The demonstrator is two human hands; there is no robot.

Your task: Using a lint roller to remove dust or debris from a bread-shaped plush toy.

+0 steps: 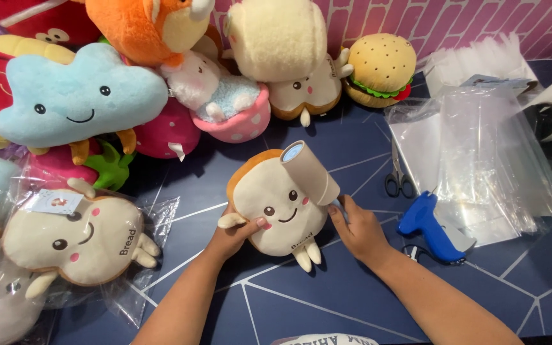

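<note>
Holding a toast-shaped plush toy (280,207) flat on the dark blue surface (327,300), the person has both hands at work. The left hand (232,235) grips the toy's lower left edge, thumb pressed on the front next to a small stubby arm. The right hand (356,227) sits at the toy's right side, fingers curled and pinching near the bottom of a tan roll (309,171) that leans over the toy's top corner. I cannot tell if the fingers hold the roll itself or something thin coming off it.

The roll could tip and slide off, because it only leans on the soft toy. The toy could also shift if the left hand lets go, since plush is squishy and light. Scissors (398,179) and a blue tag gun (430,229) lie just beside the right hand, so a quick swing of the arm could bump them. The clear plastic bags (480,153) nearby look slippery and could slide.

Parts are hard to see. The right fingertips are tucked behind the toy's edge. The tag gun's tip is hidden under its body. Another toast toy in a bag (75,239) is on the left, and the pile of plush toys (161,70) at the top is cut off by the picture's edge.
</note>
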